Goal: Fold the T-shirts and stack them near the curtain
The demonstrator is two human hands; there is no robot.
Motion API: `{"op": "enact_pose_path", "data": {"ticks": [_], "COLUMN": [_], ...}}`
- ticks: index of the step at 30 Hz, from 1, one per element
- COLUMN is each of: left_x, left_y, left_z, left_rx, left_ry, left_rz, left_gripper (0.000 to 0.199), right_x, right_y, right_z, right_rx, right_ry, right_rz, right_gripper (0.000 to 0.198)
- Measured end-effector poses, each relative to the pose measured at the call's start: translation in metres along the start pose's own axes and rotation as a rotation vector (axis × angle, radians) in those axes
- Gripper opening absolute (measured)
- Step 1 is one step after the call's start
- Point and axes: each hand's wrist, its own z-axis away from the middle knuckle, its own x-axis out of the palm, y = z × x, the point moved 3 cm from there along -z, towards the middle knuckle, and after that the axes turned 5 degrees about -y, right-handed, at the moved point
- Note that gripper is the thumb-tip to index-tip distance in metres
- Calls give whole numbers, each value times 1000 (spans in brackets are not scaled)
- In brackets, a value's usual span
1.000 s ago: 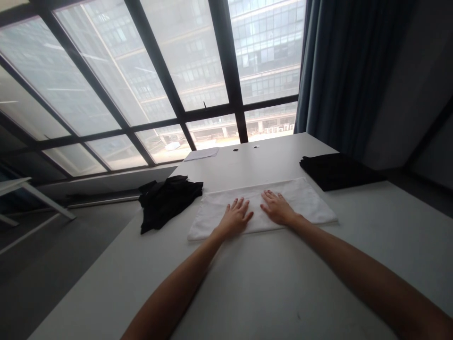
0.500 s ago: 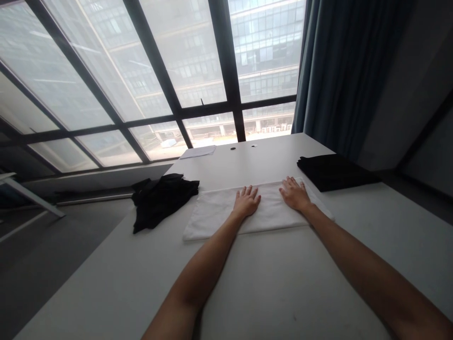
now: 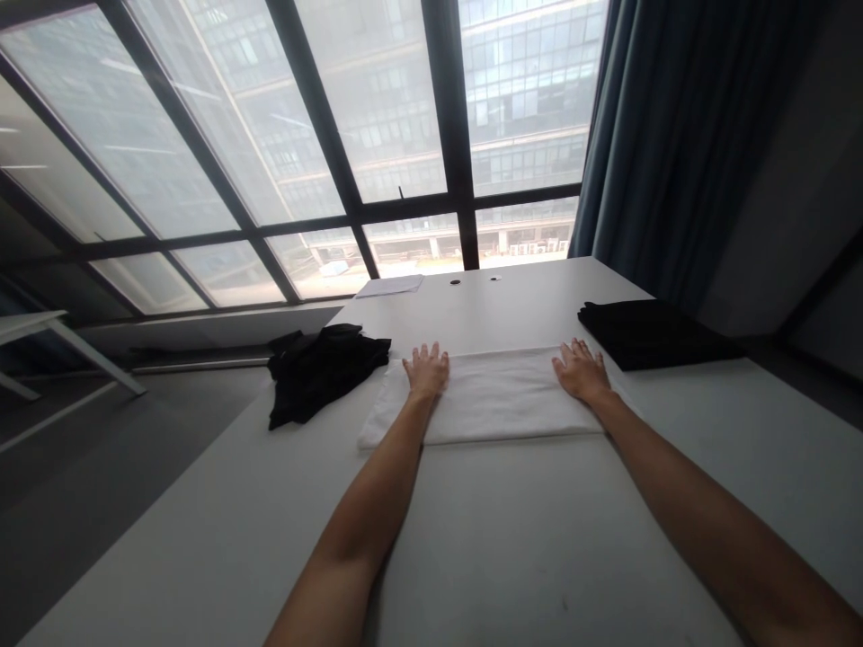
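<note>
A white cloth (image 3: 502, 395), folded into a long flat rectangle, lies across the white table (image 3: 492, 539) in front of me. My left hand (image 3: 427, 370) rests palm down with fingers spread on the left part of the cloth. Near the cloth's right end, my right hand (image 3: 581, 370) also lies flat on it, fingers apart. Neither hand grips anything. What kind of garment or cloth it is cannot be made out.
A crumpled black cloth (image 3: 324, 368) lies left of the white one, at the table's left edge. Folded black cloth (image 3: 653, 332) sits on the right. Papers (image 3: 389, 286) are at the far edge, before the windows. A blue curtain (image 3: 627, 135) hangs at the right.
My left hand has slid left across the white cloth, away from my right hand. The cloth's middle looks smoother. My right hand stays near the right end, and the camera view has shifted slightly.
</note>
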Motion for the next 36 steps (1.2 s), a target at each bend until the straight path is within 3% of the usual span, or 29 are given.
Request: {"op": "enact_pose_path", "data": {"ticks": [4, 6, 10, 13, 15, 18, 20, 22, 24, 27, 32, 36], "left_x": [-2, -7, -11, 2, 15, 26, 23, 18, 19, 25, 29, 28], "left_y": [-4, 6, 60, 103, 118, 122, 118, 113, 110, 108, 107, 107], "left_z": [2, 5, 23, 43, 53, 58, 56, 52, 48, 45, 42, 42], "left_rx": [-66, -27, 300, 545, 614, 619, 570, 504, 464, 458, 460, 466], "left_ry": [-30, -3, 60, 45, -20, -77, 1, 70, 25, -86, -84, -79], "left_rz": [-8, -4, 36, 61, 38, 25, 54, 73, 60, 25, 11, 9], "left_gripper": [61, 62, 59, 59, 60, 61, 61, 63, 65, 67, 67, 67], "right_x": [1, 2, -7, -20, -24, -14, -5, -3, -4, -5, -15, -11], "right_y": [1, 0, -9, -23, -31, -40, -41, -40, -40, -41, -42, -34], "right_z": [0, 1, 5, 12, 16, 17, 17, 17, 18, 18, 16, 12], "right_rx": [8, 14, -19, -53, -74, -117, -127, -128, -126, -123, -144, -112], "right_ry": [4, 0, 110, 278, 327, 106, -32, -18, 31, -29, 84, -56], "right_rz": [-6, -8, 2, -12, -21, -37, -52, -63, -66, -72, -78, -75], "right_gripper": [60, 60, 60, 63, 64, 62, 60, 60, 60, 59, 59, 59]}}
